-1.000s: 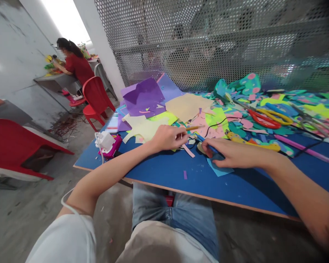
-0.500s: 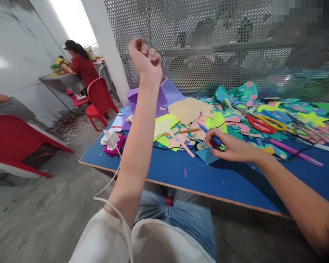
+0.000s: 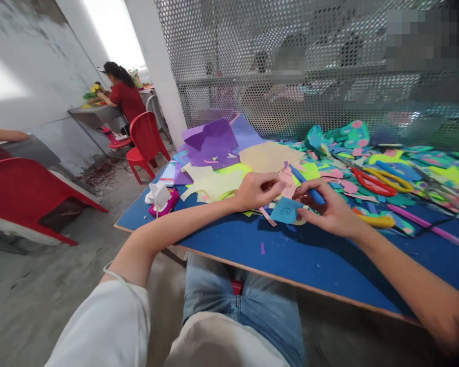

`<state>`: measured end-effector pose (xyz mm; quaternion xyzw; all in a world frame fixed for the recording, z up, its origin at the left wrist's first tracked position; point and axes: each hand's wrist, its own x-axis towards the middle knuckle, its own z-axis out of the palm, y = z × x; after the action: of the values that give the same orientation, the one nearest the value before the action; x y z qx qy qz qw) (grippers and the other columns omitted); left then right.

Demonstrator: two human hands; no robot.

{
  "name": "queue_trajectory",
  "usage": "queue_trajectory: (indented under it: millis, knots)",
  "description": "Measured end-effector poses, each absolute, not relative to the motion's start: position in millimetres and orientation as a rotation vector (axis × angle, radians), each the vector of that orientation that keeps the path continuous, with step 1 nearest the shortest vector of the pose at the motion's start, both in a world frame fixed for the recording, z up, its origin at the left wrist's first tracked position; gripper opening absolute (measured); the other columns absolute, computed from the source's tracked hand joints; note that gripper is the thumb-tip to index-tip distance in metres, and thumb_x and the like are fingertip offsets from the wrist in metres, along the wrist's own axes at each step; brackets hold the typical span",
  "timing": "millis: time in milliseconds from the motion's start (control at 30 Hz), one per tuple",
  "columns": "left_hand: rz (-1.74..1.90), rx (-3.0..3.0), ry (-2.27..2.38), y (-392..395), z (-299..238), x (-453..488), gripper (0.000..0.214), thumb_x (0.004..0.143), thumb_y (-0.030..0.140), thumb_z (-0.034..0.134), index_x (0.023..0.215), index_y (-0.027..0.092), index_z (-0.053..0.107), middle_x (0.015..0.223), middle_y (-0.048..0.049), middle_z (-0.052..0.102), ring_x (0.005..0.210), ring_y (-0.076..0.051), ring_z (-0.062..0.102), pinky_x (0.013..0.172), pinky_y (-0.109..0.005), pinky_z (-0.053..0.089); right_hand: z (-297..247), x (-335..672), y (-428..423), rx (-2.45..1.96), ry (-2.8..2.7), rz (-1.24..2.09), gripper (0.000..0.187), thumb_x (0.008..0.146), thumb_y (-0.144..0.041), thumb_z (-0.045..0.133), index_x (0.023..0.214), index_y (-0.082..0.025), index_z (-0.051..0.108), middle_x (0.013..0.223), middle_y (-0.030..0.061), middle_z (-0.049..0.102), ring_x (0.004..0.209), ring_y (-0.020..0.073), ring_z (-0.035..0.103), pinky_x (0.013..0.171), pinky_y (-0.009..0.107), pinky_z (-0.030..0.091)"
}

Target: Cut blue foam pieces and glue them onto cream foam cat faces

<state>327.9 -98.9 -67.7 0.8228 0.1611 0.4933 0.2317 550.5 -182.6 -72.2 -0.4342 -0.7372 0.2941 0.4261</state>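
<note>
My right hand [image 3: 331, 206] is closed round a blue pen [image 3: 308, 184]. Its thumb and fingertips also hold a small blue square [image 3: 285, 211] of paper or foam with a dark spiral drawn on it. Just left of that square, my left hand [image 3: 258, 191] hovers over the table edge of the scraps, fingers curled toward the thumb; anything inside them is hidden. Beneath and behind both hands lie pale yellow cut-outs [image 3: 214, 182], pink scraps [image 3: 288, 181] and a beige sheet [image 3: 270, 155].
Red and yellow scissors [image 3: 375, 183] and a pink pen [image 3: 430, 226] lie on the blue table [image 3: 222, 234] at right. Purple sheets [image 3: 210, 145] and a white charger [image 3: 159, 196] are at left. A perforated metal screen [image 3: 233, 66] stands behind. Another person [image 3: 128, 97] sits at a far table.
My left hand has come down from its raised position to beside the blue square. My right hand has lifted the square off the table slightly, keeping the pen.
</note>
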Motion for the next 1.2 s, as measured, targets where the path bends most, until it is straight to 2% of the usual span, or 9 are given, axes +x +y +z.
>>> queue_trajectory:
  millis: [100, 200, 300, 467, 567, 700, 833, 1033, 1200]
  knots:
    - [1.27, 2.191, 0.552, -94, -78, 306, 0.049, 0.098, 0.055, 0.049, 0.071, 0.016, 0.061, 0.054, 0.0034, 0.048, 0.052, -0.008, 0.04, 0.055, -0.024, 0.033, -76, 544, -183, -1.071, -1.719, 0.708, 0.033, 0.085, -0.038, 0.077, 0.109, -0.031, 0.056, 0.105, 0.0048, 0.062, 0.093, 0.0224, 0.068, 0.079, 0.037, 0.064]
    - [1.221, 2.091, 0.605, -87, -81, 292, 0.055, 0.097, 0.064, 0.05, 0.07, 0.016, 0.06, 0.056, 0.0027, 0.05, 0.053, -0.008, 0.04, 0.055, -0.024, 0.032, -77, 535, -183, -1.06, -1.638, 0.771, 0.034, 0.085, -0.035, 0.078, 0.11, -0.032, 0.056, 0.099, 0.0041, 0.062, 0.083, 0.0214, 0.067, 0.07, 0.037, 0.064]
    - [1.104, 1.937, 0.583, -86, -83, 286, 0.057, 0.098, 0.067, 0.048, 0.08, 0.015, 0.064, 0.059, 0.0021, 0.054, 0.053, -0.008, 0.044, 0.055, -0.022, 0.036, -78, 527, -182, -1.068, -1.599, 0.786, 0.034, 0.083, -0.033, 0.078, 0.109, -0.032, 0.056, 0.092, 0.0023, 0.062, 0.078, 0.0204, 0.065, 0.069, 0.037, 0.064]
    - [0.933, 1.845, 0.495, -98, -84, 284, 0.067, 0.104, 0.066, 0.03, 0.107, 0.013, 0.072, 0.093, -0.0089, 0.075, 0.061, -0.009, 0.06, 0.058, -0.022, 0.047, -81, 524, -180, -1.134, -1.575, 0.745, 0.038, 0.081, -0.034, 0.077, 0.111, -0.03, 0.054, 0.091, 0.0025, 0.063, 0.085, 0.0221, 0.065, 0.076, 0.039, 0.061]
    - [0.895, 2.014, 0.526, -107, -82, 286, 0.055, 0.102, 0.06, 0.045, 0.113, 0.015, 0.074, 0.098, -0.0094, 0.078, 0.071, -0.012, 0.067, 0.068, -0.023, 0.052, -78, 523, -181, -1.186, -1.569, 0.729, 0.039, 0.081, -0.035, 0.076, 0.111, -0.03, 0.051, 0.091, 0.0029, 0.063, 0.086, 0.0223, 0.066, 0.081, 0.04, 0.06]
    - [0.892, 2.107, 0.684, -112, -83, 291, 0.035, 0.093, 0.046, 0.064, 0.101, 0.014, 0.077, 0.082, -0.0059, 0.078, 0.063, -0.011, 0.064, 0.063, -0.022, 0.051, -74, 519, -183, -1.208, -1.573, 0.758, 0.042, 0.081, -0.039, 0.075, 0.114, -0.03, 0.05, 0.091, 0.0033, 0.061, 0.083, 0.0221, 0.066, 0.076, 0.039, 0.061]
    - [0.919, 2.015, 0.727, -113, -84, 294, 0.033, 0.091, 0.043, 0.064, 0.091, 0.012, 0.076, 0.078, -0.0068, 0.077, 0.064, -0.013, 0.068, 0.062, -0.022, 0.054, -75, 519, -182, -1.148, -1.51, 0.818, 0.05, 0.079, -0.039, 0.079, 0.119, -0.031, 0.05, 0.099, 0.0043, 0.065, 0.09, 0.0229, 0.069, 0.08, 0.039, 0.062]
    - [0.954, 1.938, 0.713, -113, -84, 292, 0.032, 0.092, 0.043, 0.065, 0.09, 0.013, 0.075, 0.078, -0.0064, 0.076, 0.062, -0.013, 0.071, 0.06, -0.022, 0.056, -72, 522, -180, -1.205, -1.369, 0.766, 0.048, 0.072, -0.045, 0.086, 0.098, -0.029, 0.049, 0.077, -0.0015, 0.06, 0.074, 0.0198, 0.066, 0.073, 0.038, 0.061]
    - [0.959, 1.967, 0.722, -112, -84, 293, 0.032, 0.092, 0.043, 0.065, 0.089, 0.013, 0.075, 0.079, -0.0066, 0.076, 0.062, -0.013, 0.07, 0.059, -0.022, 0.054, -74, 525, -179, -1.232, -1.406, 0.579, 0.046, 0.072, -0.048, 0.087, 0.094, -0.028, 0.052, 0.084, -0.0001, 0.058, 0.074, 0.0193, 0.063, 0.073, 0.038, 0.059]
